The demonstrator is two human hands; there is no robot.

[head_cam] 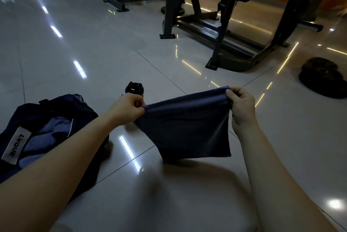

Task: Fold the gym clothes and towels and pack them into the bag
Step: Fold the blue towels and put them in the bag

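desk: what's at the centre?

photographer: a dark blue towel (185, 130), stretched by its top edge between 2 hands. its lower edge is at or just above the tiled floor (93, 43); i cannot tell which. the left hand (127, 108) pinches 1 upper corner between thumb and curled fingers. the right hand (241, 105) pinches the other, thumb on top.

desk: how will it handle?

photographer: by the look of it, light, soft and limp, with nothing to break. it sags between the grips, so the corners are the place to hold. brought together, they should halve it cleanly.

desk: and around it?

photographer: the open navy bag (56, 105) lies under the left forearm, with blue clothes (43, 137) inside. a black-lidded bottle (134, 88) stands behind the left hand. a gym machine (225, 34) and a stack of weight plates (323, 77) sit well apart, beyond.
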